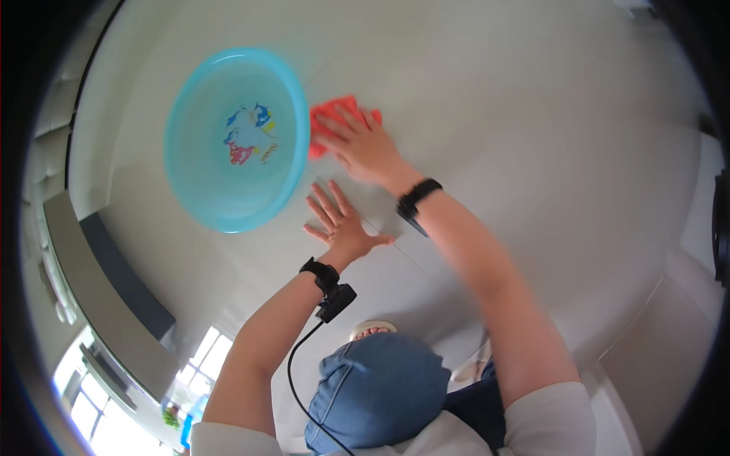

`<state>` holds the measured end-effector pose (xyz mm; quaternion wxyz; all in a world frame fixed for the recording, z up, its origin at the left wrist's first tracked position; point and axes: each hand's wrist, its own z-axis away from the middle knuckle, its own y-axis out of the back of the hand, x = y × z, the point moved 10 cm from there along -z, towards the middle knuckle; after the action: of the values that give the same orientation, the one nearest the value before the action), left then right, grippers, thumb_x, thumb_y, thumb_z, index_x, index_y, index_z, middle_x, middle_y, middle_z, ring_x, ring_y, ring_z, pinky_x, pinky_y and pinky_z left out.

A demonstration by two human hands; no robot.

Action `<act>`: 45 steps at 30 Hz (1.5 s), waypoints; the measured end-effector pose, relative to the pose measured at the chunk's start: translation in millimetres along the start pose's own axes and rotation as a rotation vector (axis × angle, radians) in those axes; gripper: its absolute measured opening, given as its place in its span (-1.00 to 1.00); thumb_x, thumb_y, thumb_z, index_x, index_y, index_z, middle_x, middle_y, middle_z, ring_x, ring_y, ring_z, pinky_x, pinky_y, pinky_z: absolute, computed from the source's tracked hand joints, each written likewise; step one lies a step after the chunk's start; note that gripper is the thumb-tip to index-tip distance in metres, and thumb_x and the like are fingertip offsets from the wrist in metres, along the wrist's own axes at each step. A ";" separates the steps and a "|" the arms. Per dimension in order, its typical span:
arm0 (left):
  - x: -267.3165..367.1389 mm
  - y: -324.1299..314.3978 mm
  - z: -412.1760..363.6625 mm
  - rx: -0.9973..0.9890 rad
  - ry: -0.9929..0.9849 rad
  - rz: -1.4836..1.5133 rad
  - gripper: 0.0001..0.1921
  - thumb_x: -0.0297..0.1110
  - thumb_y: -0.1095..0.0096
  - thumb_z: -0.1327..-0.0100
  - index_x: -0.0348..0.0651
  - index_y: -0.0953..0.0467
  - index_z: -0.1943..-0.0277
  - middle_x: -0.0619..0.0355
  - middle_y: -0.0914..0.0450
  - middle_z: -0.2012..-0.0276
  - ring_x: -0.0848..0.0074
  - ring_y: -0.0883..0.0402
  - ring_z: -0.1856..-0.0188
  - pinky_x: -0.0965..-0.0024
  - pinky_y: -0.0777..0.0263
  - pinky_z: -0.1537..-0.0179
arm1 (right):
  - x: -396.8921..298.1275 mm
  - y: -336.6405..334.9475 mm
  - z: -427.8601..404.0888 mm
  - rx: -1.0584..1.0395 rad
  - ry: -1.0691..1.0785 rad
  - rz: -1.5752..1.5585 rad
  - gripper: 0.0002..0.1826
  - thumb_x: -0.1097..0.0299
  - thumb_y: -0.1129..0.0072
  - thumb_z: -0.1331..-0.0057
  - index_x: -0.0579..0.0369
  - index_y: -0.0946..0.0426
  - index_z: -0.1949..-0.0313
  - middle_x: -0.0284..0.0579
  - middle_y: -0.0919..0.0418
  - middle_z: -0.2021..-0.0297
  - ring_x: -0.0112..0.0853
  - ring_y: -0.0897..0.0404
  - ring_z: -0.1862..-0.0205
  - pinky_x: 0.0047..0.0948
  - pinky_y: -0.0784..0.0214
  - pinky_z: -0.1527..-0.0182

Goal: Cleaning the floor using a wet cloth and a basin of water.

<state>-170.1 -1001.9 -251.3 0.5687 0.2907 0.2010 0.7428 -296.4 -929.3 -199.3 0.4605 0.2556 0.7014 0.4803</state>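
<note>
A red cloth [336, 108] lies crumpled on the light tiled floor [513, 142], right beside a blue plastic basin [191, 188]. My right hand [365, 142] presses down on the cloth with the fingers spread over it, slightly blurred. Fingers wide apart, my left hand [345, 228] rests flat on the floor below the cloth and near the basin's lower right rim; nothing is in it. Colourful cartoon pictures decorate the inside bottom of the basin. A black strap sits on each wrist, and a cable runs from the left one.
My bent knee in blue jeans [382, 387] and a sandalled foot [373, 329] are close below my hands. A long grey cabinet-like piece [108, 302] stands at the left. Windows [208, 353] reflect in the floor. A pale panel [644, 336] borders the right side.
</note>
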 end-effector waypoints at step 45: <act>239.6 -58.9 68.3 0.051 -0.526 0.068 -0.49 -0.23 -0.17 -0.31 -0.27 -0.29 -0.24 0.05 -0.54 -0.03 0.38 -0.52 -0.05 0.29 -0.27 -0.17 | 287.4 214.6 620.1 0.779 -0.752 -0.185 -0.47 0.59 0.07 -0.23 -0.12 -0.47 -0.18 -0.18 -0.41 -0.25 -0.20 -0.27 -0.35 -0.17 0.00 -0.37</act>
<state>-126.3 -757.5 -188.5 0.5685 0.4945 0.0551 0.6552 110.5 -339.8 -190.3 0.5912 0.4985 0.6338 0.0183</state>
